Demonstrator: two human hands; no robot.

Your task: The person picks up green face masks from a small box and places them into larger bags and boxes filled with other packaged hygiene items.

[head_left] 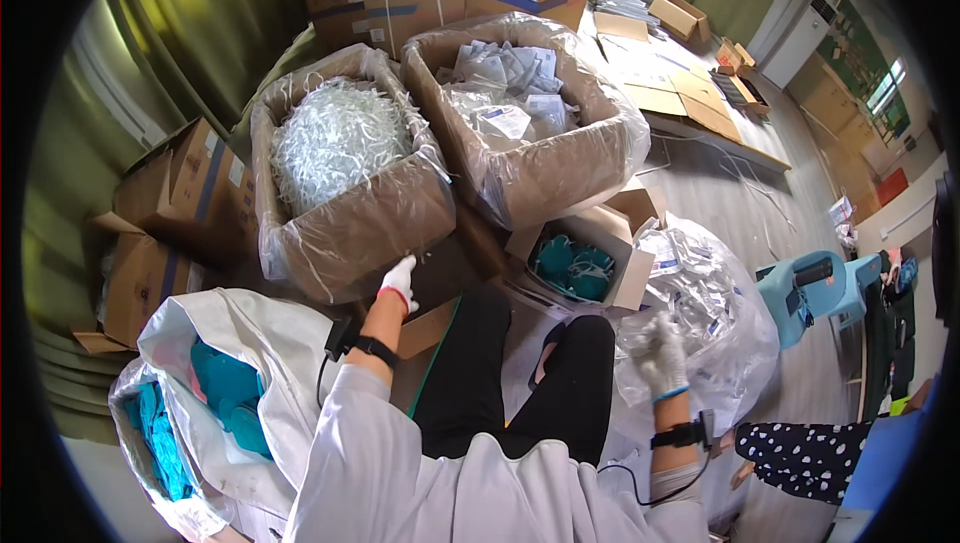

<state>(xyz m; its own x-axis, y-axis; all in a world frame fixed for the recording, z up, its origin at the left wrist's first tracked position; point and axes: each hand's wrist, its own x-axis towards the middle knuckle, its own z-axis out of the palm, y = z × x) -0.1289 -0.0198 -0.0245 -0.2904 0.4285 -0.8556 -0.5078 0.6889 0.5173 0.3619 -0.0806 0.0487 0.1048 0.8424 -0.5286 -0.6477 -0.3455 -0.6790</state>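
Observation:
My left hand [398, 283], in a white glove with a red cuff, is just in front of the large lined carton of white straps [345, 143], above a low open cardboard box [425, 328]. Its fingers look drawn together; anything in them is hidden. My right hand [658, 358], in a pale glove, is at the near left side of a big clear plastic bag [735, 313] of small white packets [700, 278]. Its fingers are curled and partly blurred, and what they hold cannot be made out. Between my hands, a small open carton [630, 278] holds teal cup-shaped pieces [570, 265].
A second lined carton [530, 178] contains clear packets. White sacks [290, 343] with teal pieces stand at the left, near open cartons [200, 183]. Flattened cardboard [680, 93] lies at the back right. A blue plastic stool [800, 293] and another person's spotted sleeve [805, 453] are at the right.

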